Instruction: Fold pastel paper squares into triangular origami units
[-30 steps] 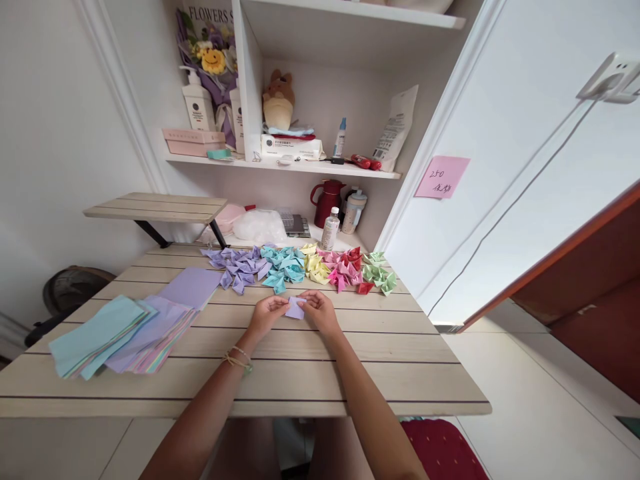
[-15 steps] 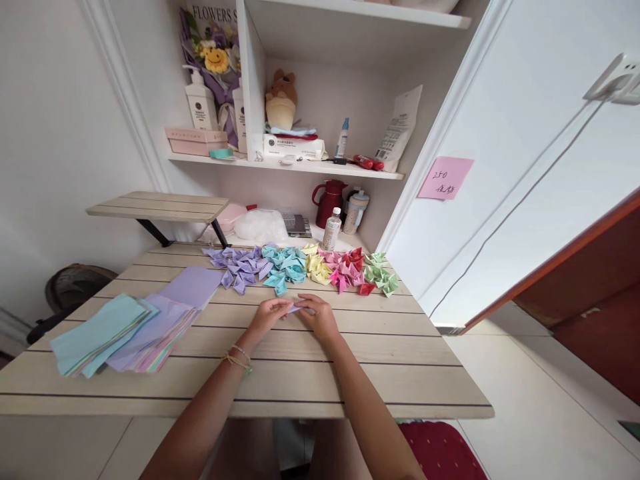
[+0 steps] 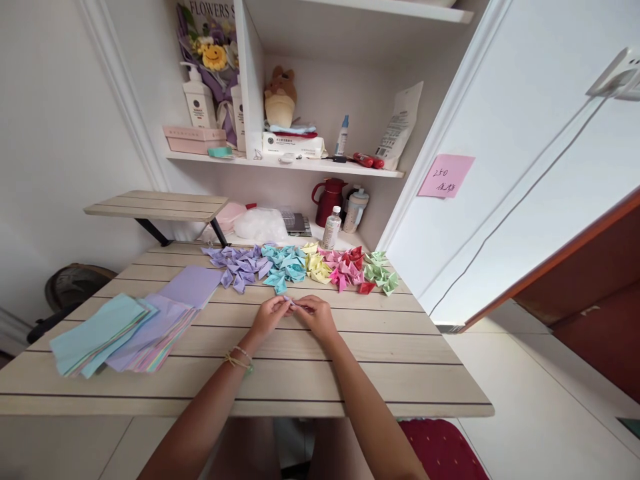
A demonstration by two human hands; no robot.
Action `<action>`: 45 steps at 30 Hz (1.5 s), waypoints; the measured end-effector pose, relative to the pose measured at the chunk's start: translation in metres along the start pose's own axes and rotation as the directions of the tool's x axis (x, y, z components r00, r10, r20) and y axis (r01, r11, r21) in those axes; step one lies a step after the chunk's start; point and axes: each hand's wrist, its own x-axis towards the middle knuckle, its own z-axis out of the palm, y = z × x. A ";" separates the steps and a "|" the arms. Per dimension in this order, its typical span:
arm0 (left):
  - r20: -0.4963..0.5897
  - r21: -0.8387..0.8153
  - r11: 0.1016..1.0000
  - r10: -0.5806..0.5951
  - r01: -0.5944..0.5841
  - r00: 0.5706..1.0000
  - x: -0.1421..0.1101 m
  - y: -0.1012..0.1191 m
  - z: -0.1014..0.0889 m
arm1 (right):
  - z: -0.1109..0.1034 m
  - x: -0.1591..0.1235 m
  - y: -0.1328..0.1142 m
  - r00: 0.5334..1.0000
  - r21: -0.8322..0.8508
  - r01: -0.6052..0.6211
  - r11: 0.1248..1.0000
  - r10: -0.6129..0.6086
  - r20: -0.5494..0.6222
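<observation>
Both hands meet over the middle of the wooden table, a bit nearer the person than the row of folded paper pieces. The left hand and right hand have their fingers pressed together, pinching a small lilac paper between them; only a sliver of it shows, so its shape can't be made out. The folded pieces sit just behind the hands in colour groups: purple, teal, yellow, pink, red, green. To the left of the hands lies a fanned stack of paper sheets, with a flat purple sheet touching its far edge. A bracelet sits on the left wrist.
</observation>
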 end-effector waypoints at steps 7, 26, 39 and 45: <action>0.003 -0.004 1.000 0.015 -0.015 1.000 -0.001 0.001 -0.001 | -0.002 0.000 0.000 0.997 0.039 -0.073 0.997 0.073 0.014; 0.061 0.311 0.936 0.151 -0.163 0.987 -0.006 0.003 0.000 | 0.003 -0.003 0.000 0.999 -0.181 0.001 0.983 0.006 0.034; 0.000 0.020 1.000 0.002 -0.002 1.000 -0.004 0.004 0.006 | 0.010 -0.002 0.002 0.968 0.003 -0.019 1.000 0.019 -0.250; 0.058 -0.079 0.991 -0.107 0.111 0.993 0.001 0.000 0.000 | 0.007 -0.002 -0.001 0.985 0.037 -0.004 0.999 0.010 -0.171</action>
